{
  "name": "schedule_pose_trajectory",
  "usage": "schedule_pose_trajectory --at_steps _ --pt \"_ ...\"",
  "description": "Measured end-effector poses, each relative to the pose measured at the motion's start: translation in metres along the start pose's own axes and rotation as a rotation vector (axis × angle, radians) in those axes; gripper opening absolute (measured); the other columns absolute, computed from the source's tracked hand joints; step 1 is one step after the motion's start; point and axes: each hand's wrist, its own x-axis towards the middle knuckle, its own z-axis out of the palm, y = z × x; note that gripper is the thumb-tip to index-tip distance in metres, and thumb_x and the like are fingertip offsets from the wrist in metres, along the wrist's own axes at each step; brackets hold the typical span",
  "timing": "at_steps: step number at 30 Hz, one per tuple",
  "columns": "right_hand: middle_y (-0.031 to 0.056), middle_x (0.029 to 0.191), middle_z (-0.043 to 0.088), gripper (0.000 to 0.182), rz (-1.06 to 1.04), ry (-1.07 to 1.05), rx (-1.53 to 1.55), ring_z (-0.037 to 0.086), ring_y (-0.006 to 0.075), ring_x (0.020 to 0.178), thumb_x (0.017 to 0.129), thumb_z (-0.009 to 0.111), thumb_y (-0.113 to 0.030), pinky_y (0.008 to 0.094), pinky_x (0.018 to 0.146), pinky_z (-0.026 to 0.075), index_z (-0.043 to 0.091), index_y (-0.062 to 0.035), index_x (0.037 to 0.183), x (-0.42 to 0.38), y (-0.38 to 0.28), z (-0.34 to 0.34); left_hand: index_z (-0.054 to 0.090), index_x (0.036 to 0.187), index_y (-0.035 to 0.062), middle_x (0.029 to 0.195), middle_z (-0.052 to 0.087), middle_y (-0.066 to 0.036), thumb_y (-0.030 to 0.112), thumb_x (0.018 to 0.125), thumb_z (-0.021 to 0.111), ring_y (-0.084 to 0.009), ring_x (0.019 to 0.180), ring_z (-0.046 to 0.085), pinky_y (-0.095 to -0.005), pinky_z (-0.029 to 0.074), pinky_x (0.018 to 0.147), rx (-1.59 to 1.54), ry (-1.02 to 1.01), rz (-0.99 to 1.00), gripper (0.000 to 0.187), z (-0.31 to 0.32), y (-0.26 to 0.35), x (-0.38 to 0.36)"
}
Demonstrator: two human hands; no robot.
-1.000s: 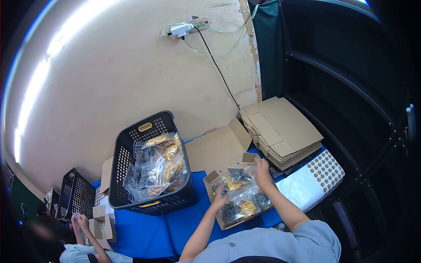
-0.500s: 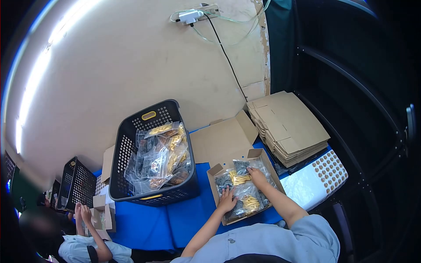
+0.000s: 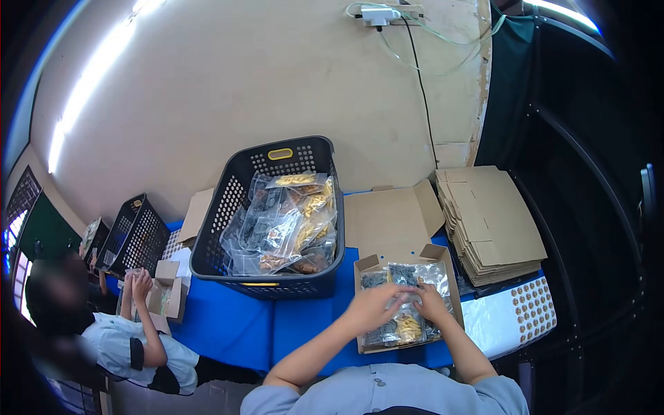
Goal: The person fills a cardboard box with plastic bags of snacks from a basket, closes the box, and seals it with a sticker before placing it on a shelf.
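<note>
An open cardboard box (image 3: 454, 290) stands in front of me, its lid (image 3: 387, 218) folded back. Inside lie clear plastic bags, some with yellow pieces (image 3: 409, 328) and some with dark grey pieces (image 3: 374, 279). My left hand (image 3: 375, 306) is raised over the box, its fingers stretched toward my right hand and smeared by motion. Over the right part of the box is my right hand (image 3: 431, 304), its fingertips close to the left fingers. Whether it holds anything is hidden.
A black perforated basket (image 3: 214, 232) full of bags stands left of the box on blue cloth (image 3: 297, 325). Flattened cartons (image 3: 492, 214) are stacked at right, behind a sheet of round stickers (image 3: 534, 304). A co-worker (image 3: 131, 346) handles something over another box (image 3: 174, 304).
My left hand has lifted off the bags and moved right, toward my right hand. My right hand has left the grey bag at the back. The camera view has shifted left.
</note>
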Motion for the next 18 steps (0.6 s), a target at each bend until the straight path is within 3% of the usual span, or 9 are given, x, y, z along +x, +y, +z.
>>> schedule_pose_trajectory --at_steps 3,5,7,11,12,14,15,17,18 --pt "0.019 0.128 0.053 0.045 -0.023 0.114 0.039 0.048 0.0368 0.118 0.078 0.068 -0.011 0.0429 0.101 0.041 0.06 -0.0074 0.121 0.002 -0.004 -0.002 0.067 0.099 0.0079 0.097 0.069 -0.01 0.019 0.093 0.056 -0.0283 0.086 0.067 -0.0344 0.053 0.074 0.177 0.354 0.088 0.017 -0.063 0.002 -0.002" --pt "0.0192 0.123 0.055 0.038 -0.029 0.209 0.068 0.049 0.0371 0.115 0.08 0.063 -0.006 0.0432 0.1 0.04 0.06 -0.0046 0.118 0.006 0.0 -0.001 0.064 0.096 0.0066 0.088 0.067 -0.014 0.024 0.092 0.057 -0.0337 0.079 0.066 -0.04 0.052 0.071 0.221 0.544 0.049 0.019 -0.101 -0.008 0.004" --pt "0.0191 0.12 0.056 0.036 -0.01 0.258 0.056 0.049 0.037 0.114 0.08 0.061 -0.003 0.0432 0.099 0.041 0.06 -0.004 0.116 0.009 -0.004 -0.008 0.064 0.095 0.0053 0.09 0.067 -0.015 0.026 0.093 0.054 -0.0348 0.082 0.065 -0.0415 0.051 0.073 0.373 0.482 -0.26 0.023 -0.141 -0.009 0.012" --pt "0.0185 0.113 0.057 0.034 -0.025 0.371 0.068 0.049 0.0367 0.111 0.079 0.061 0.001 0.0431 0.097 0.041 0.061 -0.0032 0.113 0.014 -0.023 -0.031 0.065 0.1 0.006 0.102 0.067 -0.019 0.033 0.093 0.053 -0.0346 0.096 0.063 -0.0422 0.049 0.079 0.407 0.114 -0.313 0.031 -0.183 -0.106 0.044" --pt "0.0185 0.113 0.057 0.034 -0.027 0.374 0.065 0.049 0.0367 0.111 0.079 0.061 0.001 0.0431 0.097 0.041 0.061 -0.0032 0.113 0.015 -0.025 -0.032 0.065 0.1 0.006 0.102 0.067 -0.019 0.033 0.093 0.053 -0.0346 0.096 0.063 -0.0422 0.049 0.079 0.407 0.118 -0.31 0.031 -0.186 -0.126 0.051" --pt "0.0181 0.114 0.056 0.034 -0.043 0.413 0.075 0.049 0.0367 0.112 0.077 0.062 0.002 0.0429 0.097 0.041 0.061 -0.0032 0.111 0.019 -0.028 -0.035 0.065 0.115 0.0103 0.111 0.067 -0.016 0.04 0.09 0.054 -0.033 0.105 0.062 -0.0401 0.047 0.09 0.613 -0.286 -0.498 0.04 -0.189 -0.166 0.065" --pt "0.0181 0.114 0.056 0.034 -0.046 0.415 0.069 0.049 0.0367 0.112 0.077 0.062 0.002 0.0429 0.097 0.041 0.061 -0.0032 0.111 0.019 -0.031 -0.037 0.065 0.115 0.0103 0.111 0.067 -0.016 0.04 0.09 0.054 -0.033 0.105 0.062 -0.0401 0.047 0.09 0.61 -0.28 -0.495 0.04 -0.187 -0.196 0.071" --pt "0.0178 0.114 0.056 0.035 -0.053 0.442 0.09 0.048 0.0367 0.113 0.077 0.062 0.002 0.0434 0.097 0.041 0.061 -0.0035 0.112 0.018 -0.034 -0.039 0.061 0.127 0.027 0.135 0.052 -0.019 0.052 0.087 0.054 -0.0334 0.126 0.049 -0.0465 0.035 0.107 0.521 -0.688 -0.559 0.048 -0.179 -0.244 0.08" --pt "0.0177 0.115 0.056 0.035 -0.059 0.449 0.092 0.048 0.0367 0.114 0.078 0.062 0.001 0.0438 0.098 0.041 0.061 -0.0038 0.112 0.018 -0.031 -0.037 0.061 0.127 0.027 0.135 0.052 -0.019 0.052 0.087 0.054 -0.0334 0.126 0.049 -0.0465 0.035 0.107 0.521 -0.68 -0.551 0.048 -0.171 -0.235 0.08"
